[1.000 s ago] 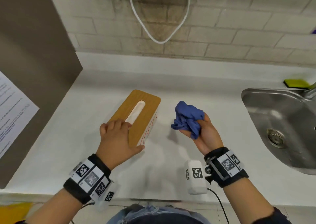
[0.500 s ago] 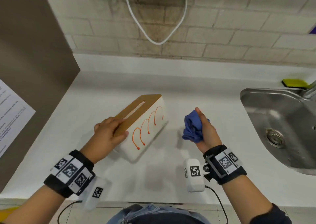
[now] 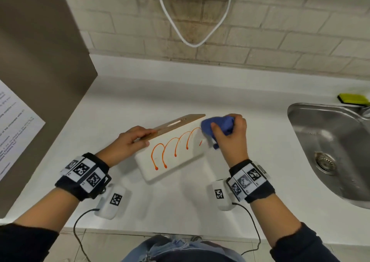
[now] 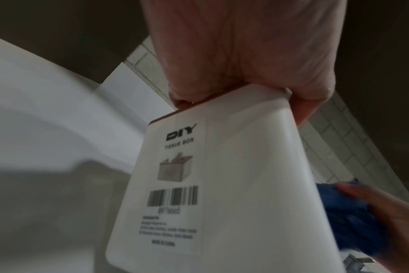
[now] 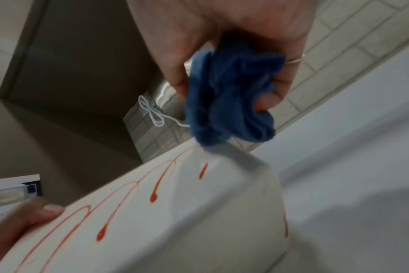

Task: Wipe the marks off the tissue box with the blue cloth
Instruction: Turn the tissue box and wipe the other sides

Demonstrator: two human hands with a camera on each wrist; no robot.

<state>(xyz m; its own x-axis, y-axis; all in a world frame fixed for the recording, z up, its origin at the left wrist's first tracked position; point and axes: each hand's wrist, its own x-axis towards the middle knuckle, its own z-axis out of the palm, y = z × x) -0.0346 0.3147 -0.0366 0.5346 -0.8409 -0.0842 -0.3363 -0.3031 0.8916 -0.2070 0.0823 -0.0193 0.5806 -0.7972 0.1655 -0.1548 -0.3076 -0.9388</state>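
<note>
between both hands, tilted tissue box (image 3: 176, 153), left hand (image 3: 128, 143) gripping its lid end, right hand (image 3: 230, 139) clutching blue cloth (image 3: 217, 126) against it

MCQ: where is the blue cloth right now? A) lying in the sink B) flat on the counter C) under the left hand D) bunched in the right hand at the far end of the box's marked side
D: the right hand grips the bunched blue cloth against the far end of the tissue box, beside the orange marks.

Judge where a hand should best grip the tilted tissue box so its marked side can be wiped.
Grip the near end of the tissue box at its wooden top edge, coming from the left, as the left hand does; that leaves the orange marks facing up for the blue cloth.
</note>
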